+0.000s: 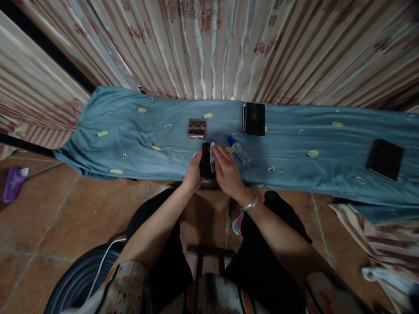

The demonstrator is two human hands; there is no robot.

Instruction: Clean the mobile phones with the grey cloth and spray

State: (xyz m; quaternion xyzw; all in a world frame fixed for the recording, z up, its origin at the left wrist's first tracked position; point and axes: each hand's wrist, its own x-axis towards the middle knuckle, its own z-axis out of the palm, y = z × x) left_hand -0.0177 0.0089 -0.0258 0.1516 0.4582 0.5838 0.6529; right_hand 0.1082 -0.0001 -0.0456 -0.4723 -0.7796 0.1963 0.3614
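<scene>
My left hand (194, 172) is closed around the left edge of a dark phone-sized device (205, 162), tilted up at the near edge of the covered surface. Against its right side, my right hand (228, 171) presses a small white cloth (212, 152), its fingers held together. Just right of that hand lies a clear bottle with a blue cap (240, 150), on its side. Beyond my left hand rests a small rectangular object (197, 128), its top blurred out.
A blue-green patterned sheet (176, 152) covers the long low surface. Stacked dark-screened devices (255, 119) lie at its back, and another dark flat device (385, 159) at right. Pleated curtains (209, 52) hang behind. A purple dustpan-like thing (13, 184) and a round dark tub (81, 274) are on the floor.
</scene>
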